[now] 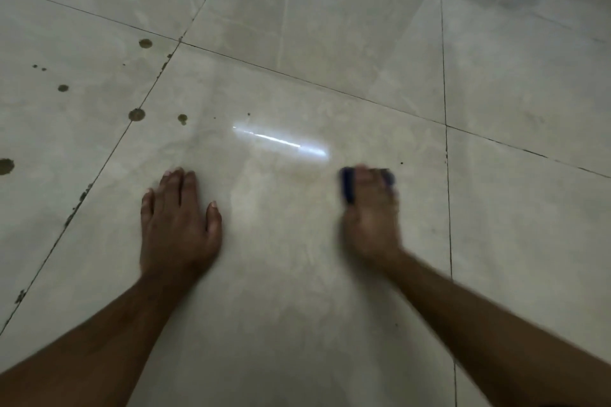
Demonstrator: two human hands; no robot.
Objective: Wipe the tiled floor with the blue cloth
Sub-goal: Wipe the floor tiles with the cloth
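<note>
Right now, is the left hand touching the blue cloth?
Apart. The head view shows the left hand flat on bare floor, with the blue cloth under the right hand.

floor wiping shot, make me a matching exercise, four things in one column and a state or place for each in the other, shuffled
Things:
1. left hand
2. right hand
3. blue cloth
4. brown spots

States or places:
A. on the tiles at the left
B. flat on the tiled floor, fingers straight
C. blurred, over the cloth
D. under the right hand's fingers

Pairs: 1-B, 2-C, 3-D, 4-A

Glossy, smooth tiled floor — blue cloth.
</note>
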